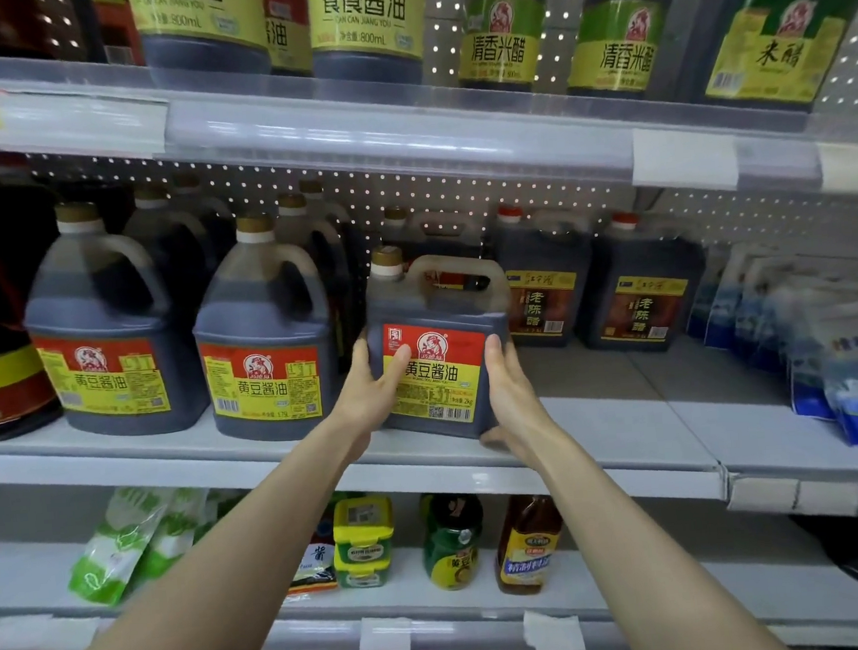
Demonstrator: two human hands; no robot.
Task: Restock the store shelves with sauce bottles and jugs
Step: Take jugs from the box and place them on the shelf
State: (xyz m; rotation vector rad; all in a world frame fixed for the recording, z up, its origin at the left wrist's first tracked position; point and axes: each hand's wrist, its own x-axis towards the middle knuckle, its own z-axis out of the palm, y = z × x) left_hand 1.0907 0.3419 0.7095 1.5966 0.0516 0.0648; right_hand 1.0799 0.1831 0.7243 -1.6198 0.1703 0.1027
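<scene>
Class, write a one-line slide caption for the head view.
Restocking: left hand and right hand hold a jug at the middle shelf.

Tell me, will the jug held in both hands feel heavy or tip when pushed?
Probably heavy: the jug looks nearly full, and the left hand and right hand both grip it. Its squat, squarish body makes tipping unlikely. It should slide, not roll.

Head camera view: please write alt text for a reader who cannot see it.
A left hand and a right hand grip a dark sauce jug by its sides at the front of the middle shelf. Similar jugs stand to its left; bottles stand on the shelf above.
</scene>
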